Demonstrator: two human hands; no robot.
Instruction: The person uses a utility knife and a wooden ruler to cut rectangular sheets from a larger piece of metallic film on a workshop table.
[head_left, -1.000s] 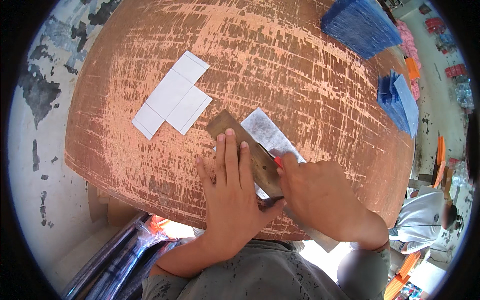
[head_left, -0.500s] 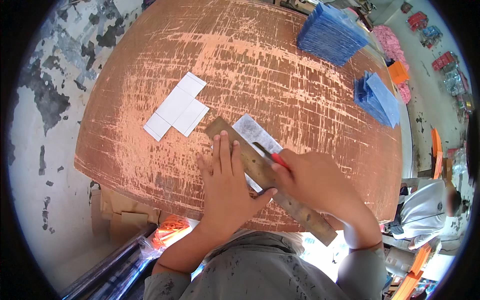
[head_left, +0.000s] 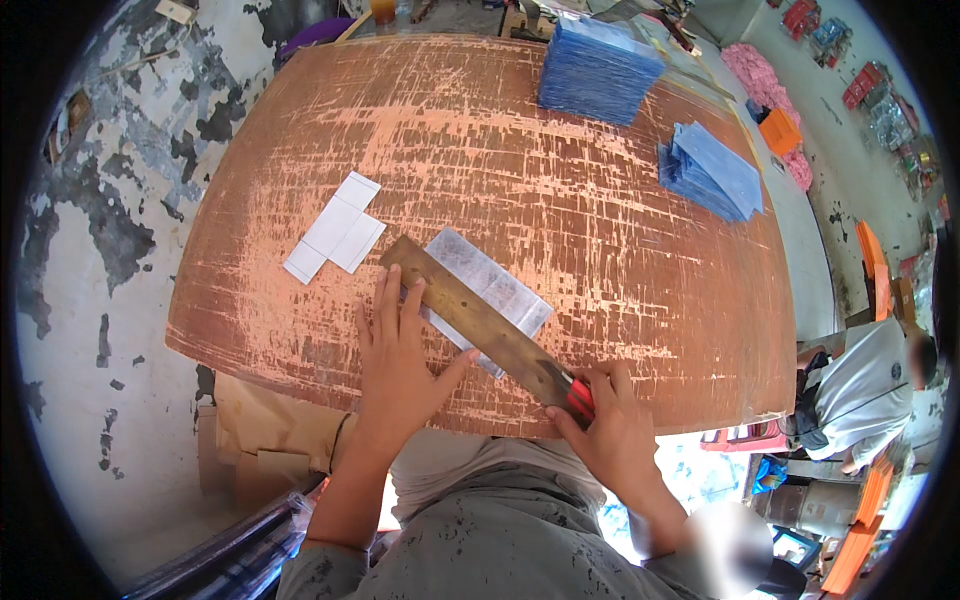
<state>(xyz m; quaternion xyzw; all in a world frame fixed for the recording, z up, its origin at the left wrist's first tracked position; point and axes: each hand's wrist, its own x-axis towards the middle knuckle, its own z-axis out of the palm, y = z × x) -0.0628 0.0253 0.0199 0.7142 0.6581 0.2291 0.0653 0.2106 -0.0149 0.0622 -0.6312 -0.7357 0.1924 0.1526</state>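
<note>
My left hand lies with fingers spread, pressing a long brown metal straightedge that runs diagonally from upper left to lower right. Beneath the straightedge is a whitish, slightly see-through sheet, which shows along both of its sides. Closed around a red-handled cutter knife, my right hand is beside the straightedge's lower right end. The knife's tip rests at or just over the straightedge; whether it touches, I cannot tell. A white paper piece with fold-like lines lies flat to the left.
The scratched brown tabletop spreads around the work. A tall stack of blue sheets stands at the far right, with a smaller fanned blue pile nearer. Beyond the table's right edge is another person. Cardboard stands at lower left.
My right hand and the cutter knife have moved toward me, down along the straightedge, uncovering more of the whitish sheet. My left hand still presses the straightedge. The whole view has shifted slightly.
</note>
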